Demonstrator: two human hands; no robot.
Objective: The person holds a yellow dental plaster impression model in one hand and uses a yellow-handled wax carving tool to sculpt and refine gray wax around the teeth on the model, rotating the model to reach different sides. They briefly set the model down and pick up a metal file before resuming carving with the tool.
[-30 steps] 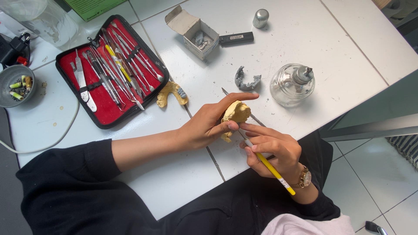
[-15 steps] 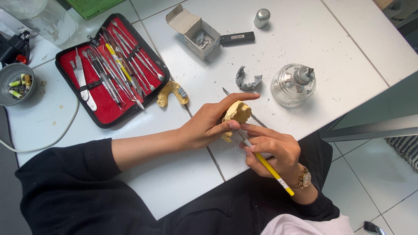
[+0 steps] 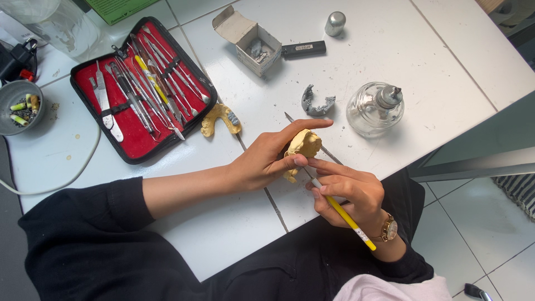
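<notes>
Plaster in my left hand (image 3: 262, 161): one yellow dental cast (image 3: 302, 146), pinched between thumb and forefinger just above the white table (image 3: 446, 50). My right hand (image 3: 348, 192) sits just right of it, closed pen-fashion round one yellow-handled tool (image 3: 345, 218), its long axis running up-left so the tip meets the cast's near side. I count one more yellow cast (image 3: 218, 118) beside the red tool case (image 3: 134, 136), one grey cast (image 3: 315, 102), one glass burner (image 3: 374, 108), one small open box (image 3: 251, 42).
</notes>
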